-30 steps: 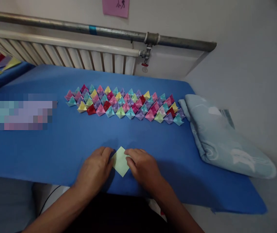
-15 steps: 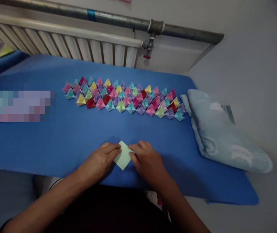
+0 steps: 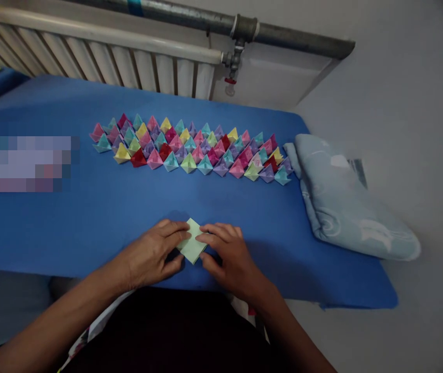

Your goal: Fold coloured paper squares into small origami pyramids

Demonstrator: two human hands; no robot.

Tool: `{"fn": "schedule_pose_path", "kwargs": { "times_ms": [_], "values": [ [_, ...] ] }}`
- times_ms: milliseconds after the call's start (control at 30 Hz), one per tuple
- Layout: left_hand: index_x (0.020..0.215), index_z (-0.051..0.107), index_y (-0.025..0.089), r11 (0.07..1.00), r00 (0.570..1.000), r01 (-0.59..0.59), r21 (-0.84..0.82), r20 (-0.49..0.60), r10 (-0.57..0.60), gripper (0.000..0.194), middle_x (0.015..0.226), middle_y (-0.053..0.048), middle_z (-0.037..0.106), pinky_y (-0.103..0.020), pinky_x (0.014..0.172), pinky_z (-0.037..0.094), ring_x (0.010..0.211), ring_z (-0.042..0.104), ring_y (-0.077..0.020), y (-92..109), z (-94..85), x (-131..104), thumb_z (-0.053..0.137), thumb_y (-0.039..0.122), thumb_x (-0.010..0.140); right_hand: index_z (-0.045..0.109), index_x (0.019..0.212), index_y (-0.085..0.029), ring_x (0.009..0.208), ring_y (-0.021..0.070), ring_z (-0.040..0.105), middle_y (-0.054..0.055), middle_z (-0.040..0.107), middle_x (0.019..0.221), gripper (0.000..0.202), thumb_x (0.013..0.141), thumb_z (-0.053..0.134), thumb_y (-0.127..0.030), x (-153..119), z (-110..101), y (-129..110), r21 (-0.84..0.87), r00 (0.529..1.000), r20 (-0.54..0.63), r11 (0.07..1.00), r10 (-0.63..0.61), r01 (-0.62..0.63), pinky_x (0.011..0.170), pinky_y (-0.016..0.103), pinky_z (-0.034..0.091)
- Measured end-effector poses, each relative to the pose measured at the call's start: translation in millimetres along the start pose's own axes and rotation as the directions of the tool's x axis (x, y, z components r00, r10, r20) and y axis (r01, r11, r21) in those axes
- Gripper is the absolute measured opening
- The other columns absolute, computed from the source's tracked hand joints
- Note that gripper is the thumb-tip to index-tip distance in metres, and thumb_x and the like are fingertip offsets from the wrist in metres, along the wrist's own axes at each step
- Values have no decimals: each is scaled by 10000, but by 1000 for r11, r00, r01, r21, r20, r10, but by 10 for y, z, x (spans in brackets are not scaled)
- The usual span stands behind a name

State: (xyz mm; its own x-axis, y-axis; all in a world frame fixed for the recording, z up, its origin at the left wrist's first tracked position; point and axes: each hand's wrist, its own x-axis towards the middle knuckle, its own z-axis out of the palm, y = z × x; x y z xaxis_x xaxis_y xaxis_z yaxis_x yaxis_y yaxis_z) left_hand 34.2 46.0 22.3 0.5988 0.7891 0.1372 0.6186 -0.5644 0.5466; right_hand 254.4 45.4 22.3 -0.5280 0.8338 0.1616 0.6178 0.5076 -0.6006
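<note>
A small pale green folded paper (image 3: 193, 250) lies turned like a diamond near the front of the blue surface. My left hand (image 3: 152, 253) grips its left side, with fingertips on top and the thumb low by the edge. From the right, my right hand (image 3: 229, 255) holds the same paper, its fingers over the upper right edge and its thumb at the lower right. The fingertips cover parts of both sides. Beyond my hands stand several close rows of folded paper boats (image 3: 188, 163) in pink, yellow, green, purple, red and turquoise.
A folded light blue patterned blanket (image 3: 345, 202) rests at the right end of the blue-covered surface (image 3: 100, 217). A blurred-out patch (image 3: 23, 163) lies at the left. Behind run a white radiator (image 3: 124, 65) and a metal pipe (image 3: 299, 41) with a red-handled valve.
My left thumb has moved away from the fingers toward the paper's lower edge. My right fingers have reached further over the paper. The whole view has shifted slightly.
</note>
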Motion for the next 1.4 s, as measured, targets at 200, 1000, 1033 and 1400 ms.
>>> {"fn": "schedule_pose_path", "kwargs": {
  "times_ms": [200, 1000, 1033, 1400],
  "values": [
    [1197, 604, 172, 999, 1000, 11, -36, -20, -12, 394, 1244, -127, 612, -434, 928, 504, 1089, 583, -260, -18, 22, -3, 558, 204, 807, 648, 1056, -235, 1061, 227, 558, 56, 655, 1180, 256, 812, 601, -175, 35, -52, -7, 58, 999, 14, 998, 29, -30, 912, 408, 365],
    [873, 645, 178, 981, 935, 190, -27, -301, -190, 187, 1062, -95, 653, -403, 869, 520, 993, 605, -222, -49, 168, -127, 485, 257, 930, 611, 767, -199, 1048, 251, 577, 93, 653, 1144, 118, 873, 560, -199, 146, 73, 31, 22, 968, -95, 973, 230, -229, 912, 449, 404],
    [861, 643, 175, 980, 930, 197, -28, -311, -195, 183, 1056, -97, 652, -405, 870, 518, 995, 603, -227, -50, 172, -124, 492, 257, 925, 607, 760, -198, 1049, 256, 577, 98, 651, 1146, 123, 874, 560, -202, 148, 80, 36, 19, 967, -100, 972, 233, -232, 914, 456, 405],
    [801, 606, 158, 968, 923, 250, 1, -302, -238, 189, 1043, -95, 626, -423, 897, 503, 1014, 579, -234, -43, 200, -81, 492, 244, 924, 564, 706, -195, 1114, 272, 555, 117, 646, 1120, 148, 852, 583, -183, 177, 109, 50, 31, 961, -130, 969, 246, -244, 933, 468, 409]
  ]
}}
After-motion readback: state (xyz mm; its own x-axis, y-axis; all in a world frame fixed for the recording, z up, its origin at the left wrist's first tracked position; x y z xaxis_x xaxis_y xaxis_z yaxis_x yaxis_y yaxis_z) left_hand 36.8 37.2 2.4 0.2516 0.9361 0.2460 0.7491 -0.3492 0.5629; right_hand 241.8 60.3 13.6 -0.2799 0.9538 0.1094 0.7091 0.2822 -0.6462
